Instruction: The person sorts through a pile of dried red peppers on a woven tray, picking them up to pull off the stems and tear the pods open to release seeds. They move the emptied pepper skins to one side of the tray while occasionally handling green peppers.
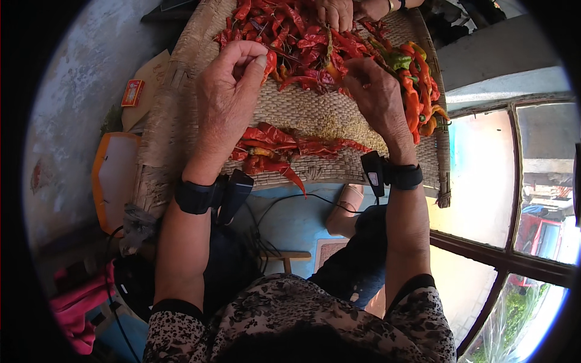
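My left hand (233, 85) is closed in a pinch, with a red chili pepper (270, 65) between thumb and fingers. Across from it, my right hand (376, 94) is curled over the woven mat (308, 112), its fingertips bent inward; what they hold, if anything, is hidden. Beyond both hands spreads a pile of dried red chili peppers (302, 42). A smaller row of dried chilies (272, 145) lies along the mat's near edge, below my hands. Pale yellow seeds (339, 126) are scattered between the two groups.
Another person's hands (338, 13) reach into the pile at the far edge. Fresher orange and green peppers (417, 78) lie at the right. A small red box (132, 93) sits left of the mat. Black cables (278, 202) hang beneath; a window (514, 181) stands at right.
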`<state>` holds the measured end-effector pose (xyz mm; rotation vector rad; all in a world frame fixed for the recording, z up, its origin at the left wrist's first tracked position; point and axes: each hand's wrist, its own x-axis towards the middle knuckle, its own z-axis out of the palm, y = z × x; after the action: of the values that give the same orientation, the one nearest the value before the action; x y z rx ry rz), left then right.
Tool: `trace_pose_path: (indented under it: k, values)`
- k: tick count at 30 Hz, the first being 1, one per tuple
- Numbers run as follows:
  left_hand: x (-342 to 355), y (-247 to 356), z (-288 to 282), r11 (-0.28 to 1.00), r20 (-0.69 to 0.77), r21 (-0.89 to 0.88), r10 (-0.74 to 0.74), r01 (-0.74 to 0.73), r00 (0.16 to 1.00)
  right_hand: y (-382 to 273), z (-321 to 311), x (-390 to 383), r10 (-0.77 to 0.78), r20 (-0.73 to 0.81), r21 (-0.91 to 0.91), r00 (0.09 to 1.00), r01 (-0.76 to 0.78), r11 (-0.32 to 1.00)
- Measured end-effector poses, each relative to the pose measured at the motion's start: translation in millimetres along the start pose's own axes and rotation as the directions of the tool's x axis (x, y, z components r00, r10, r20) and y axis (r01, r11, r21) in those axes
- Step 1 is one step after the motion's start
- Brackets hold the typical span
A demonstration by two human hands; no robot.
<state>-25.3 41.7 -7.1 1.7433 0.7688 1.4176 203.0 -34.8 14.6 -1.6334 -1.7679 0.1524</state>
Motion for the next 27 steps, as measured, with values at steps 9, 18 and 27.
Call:
trace_pose_path:
  k: [9,18,27]
  values:
    - [1,9,3,0.999,0.023,0.036,-0.02,0.02,1.0,72,-35,-45,0.397,0.1,-0.507,0.912,-0.297,0.809]
    - [-2,9,5,0.996,0.077,0.079,-0.042,0.035,0.996,73,-27,-57,0.435,0.111,-0.383,0.894,-0.366,0.848]
    - [-2,7,6,0.993,0.118,0.114,-0.021,0.008,0.993,38,-46,-27,0.395,-0.219,0.389,0.892,-0.292,0.874]
